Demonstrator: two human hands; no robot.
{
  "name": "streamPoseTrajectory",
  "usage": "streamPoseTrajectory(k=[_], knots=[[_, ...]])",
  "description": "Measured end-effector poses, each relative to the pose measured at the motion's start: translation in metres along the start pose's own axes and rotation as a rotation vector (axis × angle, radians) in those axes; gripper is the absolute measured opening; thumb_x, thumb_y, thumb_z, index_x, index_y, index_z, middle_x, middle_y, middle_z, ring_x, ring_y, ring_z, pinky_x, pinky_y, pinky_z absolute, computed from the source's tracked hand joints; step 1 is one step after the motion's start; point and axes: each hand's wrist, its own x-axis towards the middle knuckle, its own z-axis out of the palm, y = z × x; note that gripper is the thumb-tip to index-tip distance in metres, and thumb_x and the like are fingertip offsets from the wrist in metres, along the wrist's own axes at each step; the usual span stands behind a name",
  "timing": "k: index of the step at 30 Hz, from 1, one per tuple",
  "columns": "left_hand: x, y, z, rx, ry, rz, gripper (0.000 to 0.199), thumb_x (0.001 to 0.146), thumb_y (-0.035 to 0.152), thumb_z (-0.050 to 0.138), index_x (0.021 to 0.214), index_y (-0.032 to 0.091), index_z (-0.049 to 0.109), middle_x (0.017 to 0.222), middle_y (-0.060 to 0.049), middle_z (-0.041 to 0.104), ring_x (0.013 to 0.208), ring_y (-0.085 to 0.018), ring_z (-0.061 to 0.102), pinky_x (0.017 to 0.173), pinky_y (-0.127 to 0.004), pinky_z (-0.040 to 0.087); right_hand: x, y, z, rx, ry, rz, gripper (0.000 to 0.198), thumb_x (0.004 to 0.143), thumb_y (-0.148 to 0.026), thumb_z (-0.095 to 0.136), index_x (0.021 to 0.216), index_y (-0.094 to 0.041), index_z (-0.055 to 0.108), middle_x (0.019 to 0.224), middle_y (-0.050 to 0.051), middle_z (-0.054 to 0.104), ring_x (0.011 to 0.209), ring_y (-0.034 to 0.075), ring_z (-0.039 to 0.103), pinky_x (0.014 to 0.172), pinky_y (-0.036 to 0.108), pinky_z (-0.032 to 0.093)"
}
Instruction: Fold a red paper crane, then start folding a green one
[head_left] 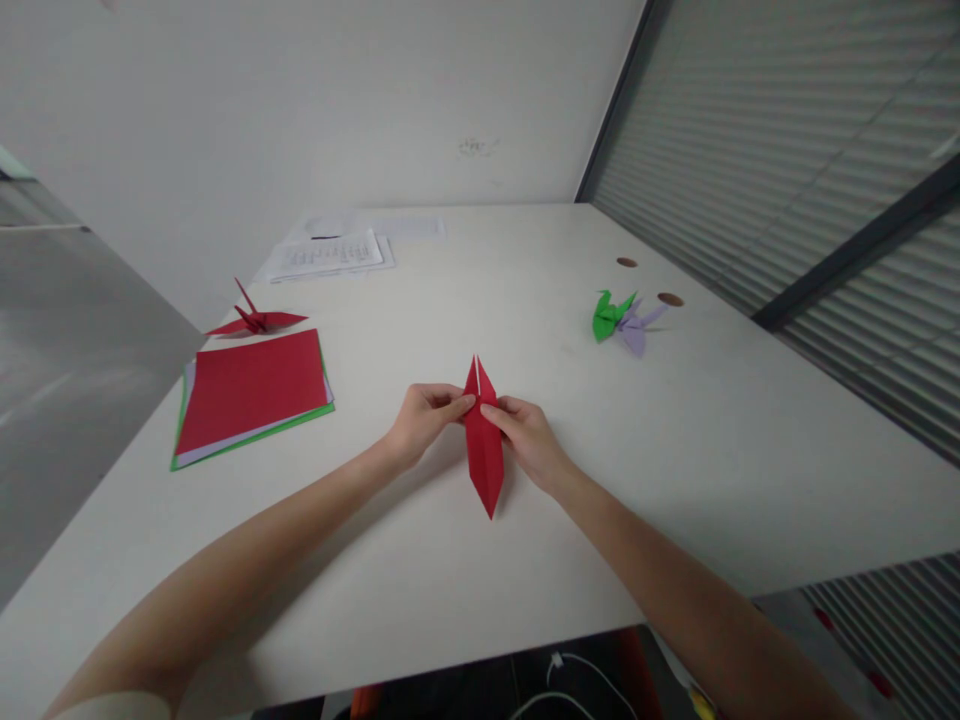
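Observation:
A folded red origami paper, long and diamond-like with two narrow points at its far end split by a slit, is held over the middle of the white table. My left hand pinches its left edge, thumb on top near the base of the slit. On the opposite edge my right hand grips it the same way, thumb on the upper face. The fingers beneath the paper are partly hidden. Its single near point aims toward me.
Left on the white table lies a stack of coloured sheets, red uppermost, with a red paper crane behind it. Printed papers lie at the back. A green crane and a lilac crane rest at right, near two round holes.

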Motion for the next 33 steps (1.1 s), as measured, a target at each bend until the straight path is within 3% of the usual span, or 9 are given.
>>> streamPoseTrajectory(k=[5,12,25,33], knots=[[-0.001,0.003,0.002,0.018,0.007,0.021,0.027,0.068,0.037,0.079,0.072,0.011,0.075,0.067,-0.007,0.07,0.065,-0.015,0.06,0.069,-0.03,0.048,-0.001,-0.001,-0.002,-0.063,-0.022,-0.018,0.033,0.061,-0.049,0.082,0.068,-0.018,0.072,0.068,0.003,0.07,0.062,0.014,0.059,0.063,0.029,0.044],[-0.001,0.006,0.0,-0.107,-0.069,-0.098,0.031,0.069,0.035,0.079,0.088,0.011,0.076,0.084,-0.009,0.074,0.079,-0.018,0.065,0.081,-0.032,0.049,-0.002,-0.004,0.0,-0.182,-0.03,-0.108,0.029,0.06,-0.045,0.082,0.055,-0.02,0.067,0.058,-0.001,0.065,0.055,0.012,0.052,0.058,0.028,0.041],[-0.004,-0.002,0.003,-0.089,0.082,-0.038,0.028,0.061,0.034,0.084,0.075,0.01,0.076,0.072,-0.007,0.073,0.068,-0.017,0.063,0.069,-0.03,0.048,-0.007,0.001,0.006,-0.231,-0.082,-0.026,0.033,0.062,-0.048,0.079,0.058,-0.018,0.067,0.054,-0.002,0.061,0.051,0.011,0.048,0.054,0.027,0.034],[-0.001,0.008,0.0,-0.226,0.067,-0.085,0.028,0.063,0.035,0.085,0.075,0.011,0.074,0.079,-0.009,0.074,0.077,-0.017,0.067,0.077,-0.03,0.05,-0.008,0.002,0.006,-0.163,-0.112,0.061,0.032,0.059,-0.048,0.081,0.062,-0.018,0.071,0.056,-0.002,0.062,0.051,0.011,0.048,0.053,0.027,0.033]])
